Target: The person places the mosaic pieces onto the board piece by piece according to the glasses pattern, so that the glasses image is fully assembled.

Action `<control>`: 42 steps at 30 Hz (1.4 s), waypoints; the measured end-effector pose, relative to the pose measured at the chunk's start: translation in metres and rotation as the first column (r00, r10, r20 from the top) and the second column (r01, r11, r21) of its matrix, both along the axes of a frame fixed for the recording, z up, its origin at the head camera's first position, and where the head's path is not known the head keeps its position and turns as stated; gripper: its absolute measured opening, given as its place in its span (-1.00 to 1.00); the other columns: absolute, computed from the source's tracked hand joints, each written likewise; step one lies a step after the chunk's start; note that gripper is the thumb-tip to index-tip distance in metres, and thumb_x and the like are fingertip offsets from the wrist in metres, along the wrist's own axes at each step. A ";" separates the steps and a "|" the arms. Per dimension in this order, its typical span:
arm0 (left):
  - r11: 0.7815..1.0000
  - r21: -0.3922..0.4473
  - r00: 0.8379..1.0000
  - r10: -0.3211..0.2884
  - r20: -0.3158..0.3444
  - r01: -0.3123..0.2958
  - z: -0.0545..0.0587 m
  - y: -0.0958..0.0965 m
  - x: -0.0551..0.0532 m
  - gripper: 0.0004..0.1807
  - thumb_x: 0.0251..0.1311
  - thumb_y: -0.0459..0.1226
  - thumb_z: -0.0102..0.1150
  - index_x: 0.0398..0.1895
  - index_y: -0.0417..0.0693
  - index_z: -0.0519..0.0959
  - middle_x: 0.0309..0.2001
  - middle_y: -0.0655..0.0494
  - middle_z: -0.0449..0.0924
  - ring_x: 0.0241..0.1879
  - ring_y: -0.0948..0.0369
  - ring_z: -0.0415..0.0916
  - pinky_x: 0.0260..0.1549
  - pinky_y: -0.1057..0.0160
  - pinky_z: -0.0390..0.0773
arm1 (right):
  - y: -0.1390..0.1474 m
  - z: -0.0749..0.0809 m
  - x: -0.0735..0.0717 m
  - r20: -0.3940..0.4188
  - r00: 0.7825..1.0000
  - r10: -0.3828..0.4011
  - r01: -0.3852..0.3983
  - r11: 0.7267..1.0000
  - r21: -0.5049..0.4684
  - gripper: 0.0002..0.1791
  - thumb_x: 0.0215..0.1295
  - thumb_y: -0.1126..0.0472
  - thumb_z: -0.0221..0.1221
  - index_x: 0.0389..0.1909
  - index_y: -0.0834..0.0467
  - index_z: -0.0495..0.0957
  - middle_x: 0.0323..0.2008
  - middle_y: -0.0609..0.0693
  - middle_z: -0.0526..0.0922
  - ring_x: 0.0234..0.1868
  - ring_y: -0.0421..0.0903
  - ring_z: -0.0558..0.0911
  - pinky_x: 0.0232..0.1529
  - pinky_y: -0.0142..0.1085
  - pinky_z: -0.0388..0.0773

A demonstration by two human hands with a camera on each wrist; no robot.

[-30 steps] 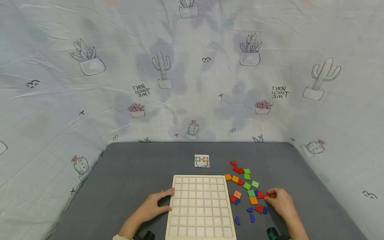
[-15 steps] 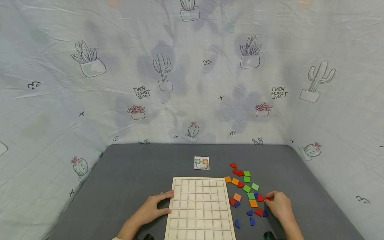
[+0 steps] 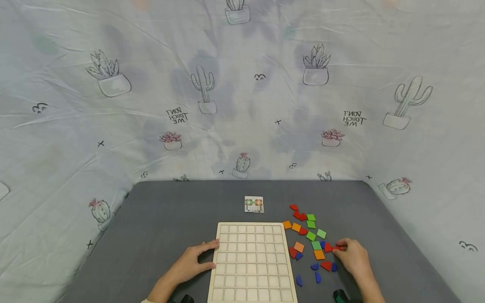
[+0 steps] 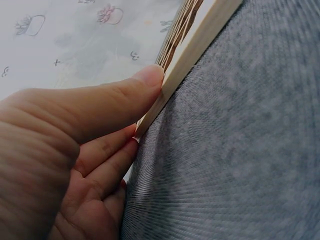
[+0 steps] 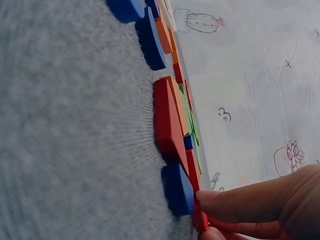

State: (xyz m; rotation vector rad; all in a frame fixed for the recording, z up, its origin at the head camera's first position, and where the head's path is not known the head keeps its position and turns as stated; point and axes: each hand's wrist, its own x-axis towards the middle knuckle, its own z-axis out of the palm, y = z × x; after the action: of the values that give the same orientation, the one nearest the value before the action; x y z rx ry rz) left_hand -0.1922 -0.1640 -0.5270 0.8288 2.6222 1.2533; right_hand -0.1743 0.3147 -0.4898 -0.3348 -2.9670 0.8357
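Observation:
A pale wooden grid board (image 3: 251, 257) lies at the front middle of the table, its square cells bare. My left hand (image 3: 189, 263) touches the board's left edge with thumb and fingertips spread apart, as the left wrist view shows at the wooden edge (image 4: 197, 55). To the right of the loose pieces, my right hand (image 3: 355, 257) pinches a flat red piece (image 5: 199, 220) between thumb and fingers. Its full outline is hidden by the fingers. Beside it lie a red piece (image 3: 328, 247) and a blue piece (image 5: 178, 190).
Several flat pieces spread right of the board, among them an orange square (image 3: 319, 255), a green square (image 3: 311, 236) and a blue half-round piece (image 3: 299, 281). A small printed pattern card (image 3: 254, 204) lies behind the board on the grey tabletop (image 3: 170, 210). A cactus-print curtain (image 3: 242, 105) surrounds the table.
The head view shifts slightly. My right hand stays at the red piece, its fingertips moving only a little. My left hand keeps its place on the board's edge.

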 end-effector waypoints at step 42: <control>1.000 -0.015 1.000 -0.001 -0.017 0.001 0.001 0.000 0.000 -0.36 0.11 0.04 0.25 0.25 0.01 0.46 0.31 0.08 0.39 0.30 0.01 0.32 0.33 -0.03 0.30 | -0.004 0.003 0.000 -0.029 1.000 0.003 -0.001 0.997 0.073 -0.76 0.05 0.36 0.12 -0.27 0.36 0.64 -0.39 0.17 0.62 -0.38 0.02 0.56 -0.43 -0.09 0.56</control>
State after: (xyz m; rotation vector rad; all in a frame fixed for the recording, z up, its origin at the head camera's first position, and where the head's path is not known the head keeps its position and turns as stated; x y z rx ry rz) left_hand -0.1926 -0.1640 -0.5258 0.8418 2.6404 1.2310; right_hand -0.1744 0.3111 -0.4867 -0.3138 -2.9622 0.7245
